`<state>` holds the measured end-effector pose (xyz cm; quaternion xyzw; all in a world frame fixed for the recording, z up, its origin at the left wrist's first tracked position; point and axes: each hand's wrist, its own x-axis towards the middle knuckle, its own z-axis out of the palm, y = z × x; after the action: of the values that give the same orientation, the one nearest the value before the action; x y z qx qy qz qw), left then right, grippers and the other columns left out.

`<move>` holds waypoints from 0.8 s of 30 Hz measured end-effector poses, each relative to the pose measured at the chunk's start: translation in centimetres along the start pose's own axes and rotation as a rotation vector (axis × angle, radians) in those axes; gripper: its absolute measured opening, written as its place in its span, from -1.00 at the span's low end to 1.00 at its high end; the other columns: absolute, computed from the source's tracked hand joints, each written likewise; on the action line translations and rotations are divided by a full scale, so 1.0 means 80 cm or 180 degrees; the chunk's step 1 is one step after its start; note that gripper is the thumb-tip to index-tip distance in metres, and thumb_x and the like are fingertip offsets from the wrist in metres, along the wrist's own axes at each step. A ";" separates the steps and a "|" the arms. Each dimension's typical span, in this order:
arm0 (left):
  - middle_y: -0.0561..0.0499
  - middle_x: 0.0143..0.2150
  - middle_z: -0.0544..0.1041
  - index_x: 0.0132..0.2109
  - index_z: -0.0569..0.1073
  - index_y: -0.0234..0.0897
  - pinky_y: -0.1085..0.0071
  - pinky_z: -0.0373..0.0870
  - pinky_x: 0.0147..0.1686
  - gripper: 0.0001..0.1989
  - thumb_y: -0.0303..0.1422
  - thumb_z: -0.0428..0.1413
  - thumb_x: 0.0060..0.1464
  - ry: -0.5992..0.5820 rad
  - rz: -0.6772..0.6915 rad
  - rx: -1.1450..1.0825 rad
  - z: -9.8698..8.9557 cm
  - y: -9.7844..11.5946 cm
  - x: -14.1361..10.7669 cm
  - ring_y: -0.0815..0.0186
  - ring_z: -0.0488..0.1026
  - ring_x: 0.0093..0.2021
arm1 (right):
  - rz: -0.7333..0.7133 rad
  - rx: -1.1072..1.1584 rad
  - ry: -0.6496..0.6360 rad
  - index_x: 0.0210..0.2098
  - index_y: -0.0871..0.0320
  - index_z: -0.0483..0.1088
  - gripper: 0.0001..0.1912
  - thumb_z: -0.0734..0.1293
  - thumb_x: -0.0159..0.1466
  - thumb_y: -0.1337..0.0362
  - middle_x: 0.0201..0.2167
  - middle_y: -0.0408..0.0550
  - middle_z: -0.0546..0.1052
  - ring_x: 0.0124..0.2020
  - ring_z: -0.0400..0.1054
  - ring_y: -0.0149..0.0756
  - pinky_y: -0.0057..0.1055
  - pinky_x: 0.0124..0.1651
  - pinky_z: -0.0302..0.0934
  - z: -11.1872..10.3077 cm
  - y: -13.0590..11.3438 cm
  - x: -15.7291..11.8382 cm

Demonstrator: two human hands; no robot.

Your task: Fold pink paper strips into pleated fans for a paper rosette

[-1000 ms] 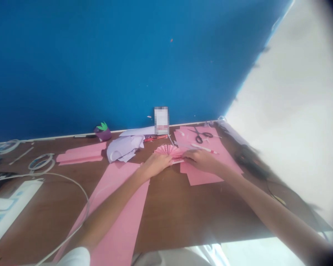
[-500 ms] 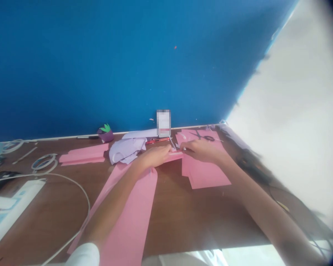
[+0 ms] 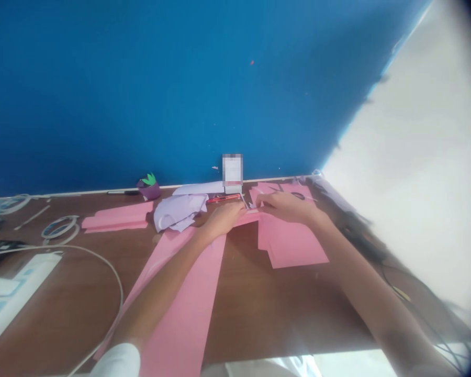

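Observation:
Between my two hands, a narrow folded strip of pink paper (image 3: 246, 218) is held above the brown table. My left hand (image 3: 226, 217) grips its left part with closed fingers. My right hand (image 3: 280, 206) pinches the right end, fingers bent. Under my left forearm lies a long pink sheet (image 3: 192, 293). Several pink sheets (image 3: 294, 243) lie beneath my right hand, with dark scissors (image 3: 298, 196) partly covered by it. A red cutter (image 3: 224, 199) rests just behind my left hand.
Crumpled lilac paper (image 3: 180, 211), folded pink paper (image 3: 120, 216) and a purple paper cup (image 3: 149, 187) stand left of centre. A white power strip (image 3: 18, 293), looped cable and tape rolls (image 3: 60, 227) are further left. A phone-like upright object (image 3: 233, 172) leans on the blue wall.
Both hands have drawn slightly closer together on the pink strip. My right hand has shifted a little forward, covering more of the scissors. The view has moved slightly.

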<state>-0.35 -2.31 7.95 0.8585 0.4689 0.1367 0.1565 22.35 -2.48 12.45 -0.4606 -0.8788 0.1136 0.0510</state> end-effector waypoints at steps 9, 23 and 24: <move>-0.01 -0.25 0.55 -0.19 0.43 -0.20 0.39 0.23 -0.30 -0.66 -0.10 -0.11 0.31 0.0121 0.0095 -0.0122 -0.012 0.009 -0.006 0.22 0.48 -0.28 | 0.0136 0.0421 0.0015 -0.14 0.12 0.40 -0.70 0.08 0.39 0.19 -0.19 0.05 0.54 -0.30 0.41 -0.24 -0.39 -0.35 0.10 -0.004 -0.009 -0.003; -0.12 -0.18 0.55 -0.02 0.34 -0.22 0.32 0.28 -0.28 -0.73 -0.31 -0.21 0.32 -0.0098 -0.0147 -0.0090 -0.005 0.022 -0.005 0.17 0.47 -0.27 | 0.0209 0.0708 0.0132 -0.12 0.10 0.41 -0.76 0.18 0.32 0.22 -0.21 -0.03 0.53 -0.31 0.36 -0.30 -0.39 -0.28 0.14 -0.002 -0.017 -0.001; -0.12 -0.18 0.55 -0.02 0.35 -0.22 0.31 0.29 -0.27 -0.71 -0.30 -0.22 0.33 -0.0092 -0.0139 -0.0026 -0.004 0.024 -0.005 0.16 0.49 -0.25 | 0.0244 0.0665 0.0070 -0.14 0.11 0.42 -0.77 0.18 0.31 0.22 -0.23 -0.03 0.54 -0.33 0.37 -0.30 -0.39 -0.30 0.13 -0.002 -0.018 -0.001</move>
<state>0.75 -3.58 8.95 0.8493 0.4846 0.1227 0.1697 21.31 -3.31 12.92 -0.4872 -0.8433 0.2015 0.1040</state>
